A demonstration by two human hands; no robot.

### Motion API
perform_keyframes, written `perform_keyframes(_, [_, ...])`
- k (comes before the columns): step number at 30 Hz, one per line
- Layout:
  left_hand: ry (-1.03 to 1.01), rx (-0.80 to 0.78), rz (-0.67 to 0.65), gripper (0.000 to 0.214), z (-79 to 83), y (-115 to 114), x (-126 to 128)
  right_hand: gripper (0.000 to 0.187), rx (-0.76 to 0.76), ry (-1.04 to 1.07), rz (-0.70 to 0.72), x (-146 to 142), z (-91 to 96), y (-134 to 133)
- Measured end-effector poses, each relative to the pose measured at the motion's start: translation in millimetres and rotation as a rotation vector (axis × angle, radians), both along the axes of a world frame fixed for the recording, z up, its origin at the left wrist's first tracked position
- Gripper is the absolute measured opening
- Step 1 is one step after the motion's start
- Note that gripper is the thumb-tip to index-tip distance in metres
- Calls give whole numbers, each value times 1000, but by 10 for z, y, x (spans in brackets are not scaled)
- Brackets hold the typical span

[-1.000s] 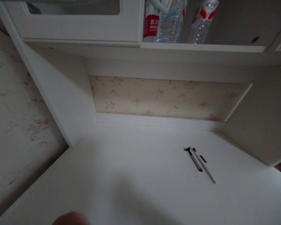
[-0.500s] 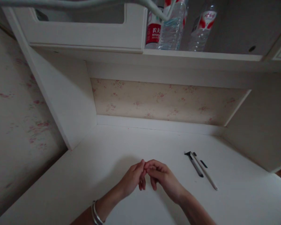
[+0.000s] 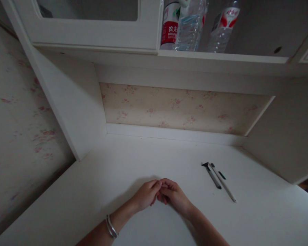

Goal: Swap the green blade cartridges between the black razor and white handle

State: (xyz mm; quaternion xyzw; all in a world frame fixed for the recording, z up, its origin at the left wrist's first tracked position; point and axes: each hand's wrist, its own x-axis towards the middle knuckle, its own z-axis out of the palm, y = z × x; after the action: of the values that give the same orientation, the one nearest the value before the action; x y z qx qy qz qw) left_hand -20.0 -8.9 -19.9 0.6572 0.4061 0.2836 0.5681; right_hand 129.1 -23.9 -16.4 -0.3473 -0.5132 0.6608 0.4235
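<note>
My left hand [image 3: 146,195] and my right hand [image 3: 176,196] meet low over the white desk [image 3: 133,157], thumbs and fingertips touching each other. The fingers of both are curled, and no object shows between them. A silver bangle [image 3: 111,227] circles the left wrist. To the right of my hands lies a slim grey-and-black pen-like tool [image 3: 213,177] with a dark piece across its far end. Close beside it is a long thin white pen-like stick [image 3: 224,184]. A short dark strip [image 3: 222,175] shows along the stick's right side.
A white cabinet [image 3: 97,36] overhangs the back of the desk. Its open compartment holds a red-labelled bottle [image 3: 168,32], a clear plastic bottle [image 3: 187,32] and another clear bottle [image 3: 224,25]. White side panels [image 3: 64,99] bound the desk; floral wallpaper [image 3: 169,106] shows behind.
Both hands have lowered slightly and drawn closer together, their loose lower fingers curling in. The view has shifted a little, and the pale bar at the top has mostly left the picture.
</note>
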Motion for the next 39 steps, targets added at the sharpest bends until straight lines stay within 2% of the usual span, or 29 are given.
perform_keyframes(9, [13,4,14,56,-61,20,5,14,36,-49,-8,-16,-44,-3])
perform_keyframes(12, [8,23,15,56,-52,12,6,11,128,-176,-62,-7,4,-36])
perform_keyframes(14, [-20,29,5,53,-46,10,5,16,288,-371,-182,60,50,-32])
perform_keyframes(16, [-55,5,-2,49,-41,11,4,19,458,-622,-367,204,88,16])
perform_keyframes(18, [-67,-29,-6,47,-34,15,3,23,519,-871,-586,421,108,99])
perform_keyframes(22, [-54,-37,-5,44,-8,19,0,32,423,-1352,-964,927,113,242])
perform_keyframes(24, [-52,-30,-5,43,8,16,-2,35,342,-1561,-1066,1128,110,256])
perform_keyframes(26, [-42,-27,-4,43,21,12,-3,39,212,-1669,-1121,1268,103,243])
perform_keyframes(30, [-29,-20,-1,43,26,8,-3,42,45,-1674,-1078,1413,73,213])
perform_keyframes(33, [-29,-14,-4,43,20,9,-5,40,40,-1650,-1026,1473,35,212])
perform_keyframes(39, [-11,-9,-18,42,15,13,-9,42,65,-1576,-1041,1578,-45,217])
